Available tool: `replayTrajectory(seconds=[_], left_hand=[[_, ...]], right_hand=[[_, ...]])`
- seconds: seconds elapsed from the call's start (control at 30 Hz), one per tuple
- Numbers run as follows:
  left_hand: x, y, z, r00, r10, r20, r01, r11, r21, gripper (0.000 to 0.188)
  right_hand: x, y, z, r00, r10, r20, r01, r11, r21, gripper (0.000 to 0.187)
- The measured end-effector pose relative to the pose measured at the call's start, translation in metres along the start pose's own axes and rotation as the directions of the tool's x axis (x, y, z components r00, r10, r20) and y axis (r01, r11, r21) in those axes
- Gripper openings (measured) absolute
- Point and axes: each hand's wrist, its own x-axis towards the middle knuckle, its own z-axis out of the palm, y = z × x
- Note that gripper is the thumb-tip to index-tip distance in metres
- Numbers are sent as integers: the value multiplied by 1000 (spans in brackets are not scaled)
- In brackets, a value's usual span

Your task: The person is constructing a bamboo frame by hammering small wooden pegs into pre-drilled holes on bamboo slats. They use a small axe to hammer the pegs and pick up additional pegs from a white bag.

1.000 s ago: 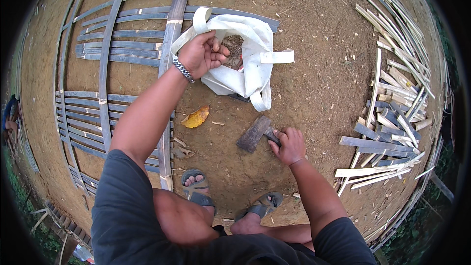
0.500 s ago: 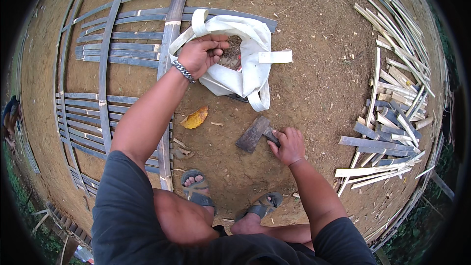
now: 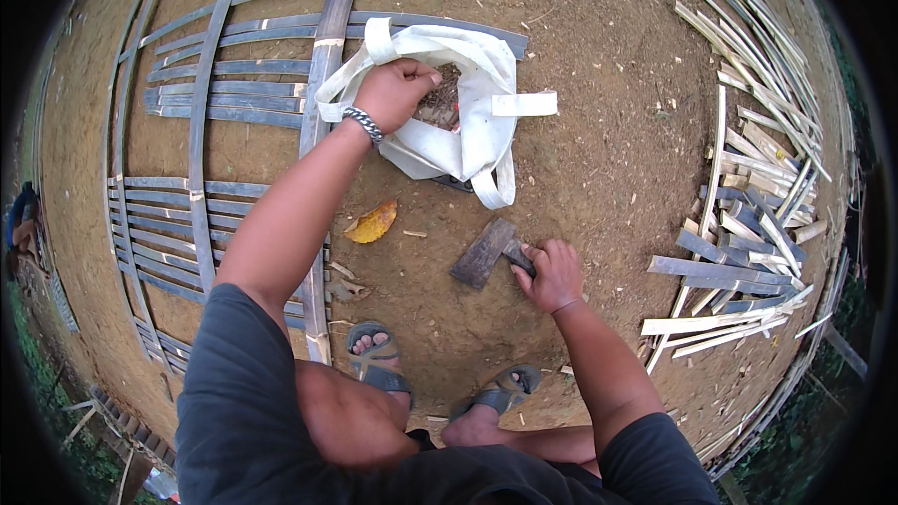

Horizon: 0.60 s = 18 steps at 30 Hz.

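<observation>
A white bag [image 3: 488, 84] with broad strap handles stands with its mouth spread wide. Over its left rim reaches my left hand [image 3: 395, 93], a braided metal bracelet on the wrist. Its fingers are curled closed above the opening, and whatever they hold, if anything, is hidden. Small brown bits and something red show inside the bag. Nearer to me, my right hand [image 3: 552, 273] is closed round the short handle of a hatchet [image 3: 484, 252]. The dark, worn blade of the hatchet lies flat on the dirt, pointing left.
At left lies a lattice of split bamboo strips [image 3: 199, 122], with a thick bamboo pole [image 3: 323, 93] beside the bag. Cut bamboo pieces [image 3: 748, 234] are heaped at right. A yellow leaf [image 3: 372, 223] rests near my sandalled feet. Another person [image 3: 23, 224] is at the far left edge.
My left hand has turned palm down and its fingers have curled closed over the bag's mouth. My right hand and the hatchet have stayed in place.
</observation>
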Motion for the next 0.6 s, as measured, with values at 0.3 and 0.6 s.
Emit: replayTrajectory(seconds=[0.3, 0.6], left_hand=[[6, 16, 11, 938, 134, 320, -324, 667, 671, 28], [14, 4, 12, 934, 186, 305, -350, 644, 681, 17]], right_hand=[[-2, 1, 0, 1000, 21, 23, -21, 1000, -14, 42], [0, 1, -2, 1000, 14, 23, -14, 1000, -14, 40]])
